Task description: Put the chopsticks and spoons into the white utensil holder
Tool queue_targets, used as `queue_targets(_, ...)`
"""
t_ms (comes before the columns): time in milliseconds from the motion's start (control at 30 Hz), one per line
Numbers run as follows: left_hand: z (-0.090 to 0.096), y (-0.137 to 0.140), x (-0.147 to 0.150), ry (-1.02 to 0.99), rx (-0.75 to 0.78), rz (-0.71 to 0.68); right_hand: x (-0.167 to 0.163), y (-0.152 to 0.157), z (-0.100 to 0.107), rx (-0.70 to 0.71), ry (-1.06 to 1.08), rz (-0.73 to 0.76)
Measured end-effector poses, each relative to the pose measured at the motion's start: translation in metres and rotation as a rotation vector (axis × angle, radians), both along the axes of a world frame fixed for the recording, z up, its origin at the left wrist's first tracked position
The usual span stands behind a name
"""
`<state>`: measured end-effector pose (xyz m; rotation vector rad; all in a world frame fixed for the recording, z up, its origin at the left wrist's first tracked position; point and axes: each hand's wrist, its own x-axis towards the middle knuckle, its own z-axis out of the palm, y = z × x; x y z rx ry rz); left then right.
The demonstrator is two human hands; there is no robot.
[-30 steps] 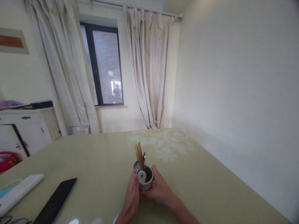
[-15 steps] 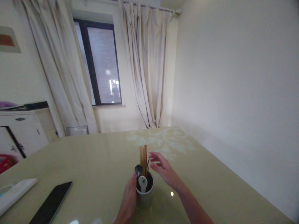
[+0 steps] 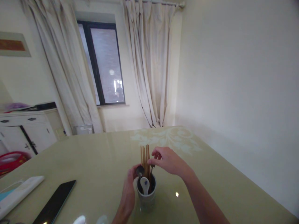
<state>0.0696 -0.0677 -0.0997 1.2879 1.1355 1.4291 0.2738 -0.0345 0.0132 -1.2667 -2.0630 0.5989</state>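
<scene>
A grey cup [image 3: 147,200] stands upright on the table, holding several wooden chopsticks [image 3: 145,158], a white ceramic spoon [image 3: 145,185], a dark metal spoon [image 3: 140,170] and what looks like a metal fork [image 3: 152,167]. My left hand [image 3: 128,191] is at the cup's left side, its fingers reaching up behind the metal spoon's bowl; thumb and fingers are apart, and whether they touch the spoon is unclear. From the right, my right hand [image 3: 167,160] bends over the fork, with thumb and curled fingers closed at its top end.
A black phone-like slab [image 3: 56,200] and a white flat object [image 3: 22,193] lie on the table [image 3: 98,161] at left. Beyond its left edge are a red basket [image 3: 14,160] and a white cabinet [image 3: 44,130]. A wall [image 3: 238,93] borders the right side.
My right hand has lowered and its fingers have closed in on the fork's top. My left hand has risen from the cup's side toward the metal spoon. The view has shifted slightly left.
</scene>
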Motion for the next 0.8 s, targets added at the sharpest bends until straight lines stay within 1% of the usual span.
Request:
queue_targets(67,0.030,0.013,-0.002,0.031,0.059,-0.023,-0.005,0.001,0.002,0.033,0.038,-0.030)
queue_targets(133,0.060,0.028,-0.003,0.107,0.097,-0.080,-0.012,0.004,0.002,0.042,0.092,-0.016)
queue_targets(200,0.081,0.041,-0.005,0.174,0.108,-0.186,-0.018,0.007,0.000,0.014,0.157,0.021)
queue_targets(233,0.088,0.045,-0.005,0.194,0.109,-0.228,-0.020,0.008,-0.001,-0.001,0.185,0.035)
queue_targets(300,0.094,0.052,-0.005,0.212,0.105,-0.273,-0.022,0.010,-0.003,-0.010,0.218,0.049)
queue_targets(367,0.094,0.054,-0.006,0.208,0.083,-0.289,-0.022,0.012,-0.004,0.001,0.229,0.047)
queue_targets(467,0.096,0.051,-0.009,0.181,0.015,-0.320,-0.019,0.012,-0.003,-0.003,0.245,0.055)
queue_targets(567,0.103,0.046,-0.015,0.170,-0.047,-0.361,-0.019,0.011,-0.002,-0.019,0.260,0.072)
queue_targets(667,0.107,0.043,-0.020,0.190,-0.096,-0.482,-0.023,0.010,0.000,-0.014,0.261,0.056)
queue_targets(733,0.107,0.043,-0.022,0.234,-0.094,-0.564,-0.025,0.009,0.000,-0.006,0.265,0.043)
queue_targets(800,0.105,0.044,-0.021,0.265,-0.070,-0.601,-0.027,0.009,0.000,-0.008,0.285,0.048)
